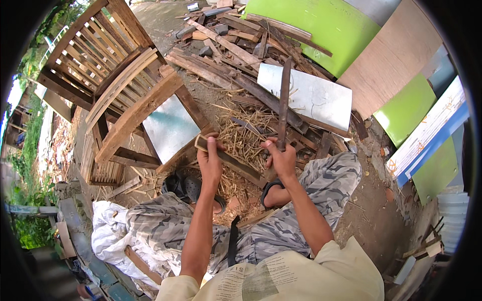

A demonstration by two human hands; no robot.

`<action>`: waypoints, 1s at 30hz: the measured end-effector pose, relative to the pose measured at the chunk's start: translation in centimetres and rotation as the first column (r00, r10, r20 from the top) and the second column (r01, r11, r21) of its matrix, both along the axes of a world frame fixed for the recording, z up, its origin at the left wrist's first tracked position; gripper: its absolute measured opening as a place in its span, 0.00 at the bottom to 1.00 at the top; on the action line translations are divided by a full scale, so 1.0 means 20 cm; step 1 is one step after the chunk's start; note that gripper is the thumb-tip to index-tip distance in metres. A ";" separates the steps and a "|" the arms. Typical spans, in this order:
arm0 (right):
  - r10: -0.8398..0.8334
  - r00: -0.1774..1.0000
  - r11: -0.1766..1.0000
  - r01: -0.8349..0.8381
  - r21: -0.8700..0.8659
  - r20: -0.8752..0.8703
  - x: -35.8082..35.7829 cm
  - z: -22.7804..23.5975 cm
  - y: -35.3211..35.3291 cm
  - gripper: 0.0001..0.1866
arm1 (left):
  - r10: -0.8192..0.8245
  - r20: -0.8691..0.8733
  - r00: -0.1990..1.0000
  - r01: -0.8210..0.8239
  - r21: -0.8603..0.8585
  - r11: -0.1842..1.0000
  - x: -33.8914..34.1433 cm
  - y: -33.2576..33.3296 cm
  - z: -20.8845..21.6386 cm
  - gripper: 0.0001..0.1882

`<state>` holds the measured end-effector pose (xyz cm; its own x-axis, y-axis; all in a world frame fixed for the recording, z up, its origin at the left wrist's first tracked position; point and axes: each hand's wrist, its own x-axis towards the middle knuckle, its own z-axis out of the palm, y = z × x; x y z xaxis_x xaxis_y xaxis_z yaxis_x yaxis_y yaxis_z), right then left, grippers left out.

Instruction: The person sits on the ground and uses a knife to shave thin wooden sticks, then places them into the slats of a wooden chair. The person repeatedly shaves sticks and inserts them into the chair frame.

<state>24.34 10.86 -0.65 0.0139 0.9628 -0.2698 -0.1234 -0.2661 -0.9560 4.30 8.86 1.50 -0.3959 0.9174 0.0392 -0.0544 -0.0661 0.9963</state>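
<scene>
My left hand is closed around one end of a narrow wooden strip, which slants down to the right in front of my shins. In my right hand is a machete, gripped low, its long dark blade pointing up and away from me. The blade stands apart from the strip's near end at my left hand. Below both hands, wood shavings cover the ground between my feet. My right fingers partly hide the machete's handle.
A wooden slatted chair frame stands at left. Ahead lies a pile of scrap wood with a white panel on it. Green sheets and a plywood board lean at right. A white sack lies beside my left leg.
</scene>
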 end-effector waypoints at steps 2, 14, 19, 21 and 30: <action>-0.052 0.999 0.999 0.052 0.001 -0.001 0.06 -0.06 0.05 0.15 | 0.064 0.168 0.984 -0.074 0.057 0.996 -0.03 0.03 -0.02 0.16; 0.062 0.975 0.990 -0.034 -0.134 0.213 0.00 -0.21 -0.02 0.12 | 0.194 -0.117 0.974 -0.195 0.001 0.981 -0.01 -0.16 -0.40 0.14; 0.317 0.753 0.948 -0.270 -0.169 0.577 -0.10 -0.45 -0.19 0.23 | 0.198 0.019 0.980 -0.199 0.161 0.967 -0.03 -0.14 -0.36 0.13; 0.440 0.692 0.897 -0.363 -0.251 0.572 -0.15 -0.49 -0.28 0.24 | 0.250 0.008 0.968 -0.246 0.193 0.950 -0.03 -0.12 -0.34 0.17; 0.538 0.641 0.837 -0.484 -0.256 0.548 -0.39 -0.42 -0.41 0.18 | 0.365 0.125 0.923 -0.384 0.195 0.903 -0.06 -0.05 -0.36 0.20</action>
<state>16.61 2.70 -9.00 -0.2966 0.8405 -0.4535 0.6196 -0.1920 -0.7611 3.15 7.79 -5.60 -0.7189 0.6745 0.1679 -0.0660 -0.3067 0.9495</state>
